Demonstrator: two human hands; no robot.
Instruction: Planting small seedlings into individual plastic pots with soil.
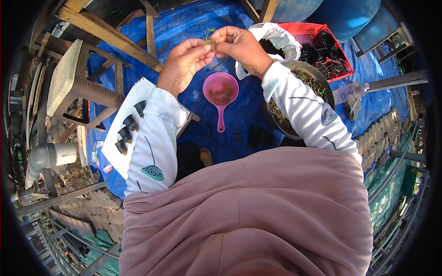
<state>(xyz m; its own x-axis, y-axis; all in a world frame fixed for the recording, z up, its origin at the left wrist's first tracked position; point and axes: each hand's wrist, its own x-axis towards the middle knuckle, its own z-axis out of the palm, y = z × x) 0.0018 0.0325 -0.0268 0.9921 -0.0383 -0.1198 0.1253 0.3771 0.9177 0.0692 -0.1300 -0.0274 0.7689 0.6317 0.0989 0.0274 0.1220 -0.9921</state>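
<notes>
Between the fingertips of both hands is a small green seedling (209, 36) with a yellowish-brown clump at its base. My left hand (186, 62) pinches the clump from the left, and my right hand (238, 46) grips it from the right. Below them, on a blue tarpaulin (241, 120), sits a pink plastic dipper (221, 76) holding water and brownish clumps. Several black net pots (130, 123) lie in a row on a white board (119, 162) beside my left forearm; yellowish-brown material shows at the ends of some.
A plastic stool (83, 79) stands at left by wooden beams (110, 38). At right are a large round pot (319, 77) of small plants, a white sack (276, 32), a red crate (340, 60) with black bags, a clear bottle (348, 92), and blue barrels (348, 17) behind.
</notes>
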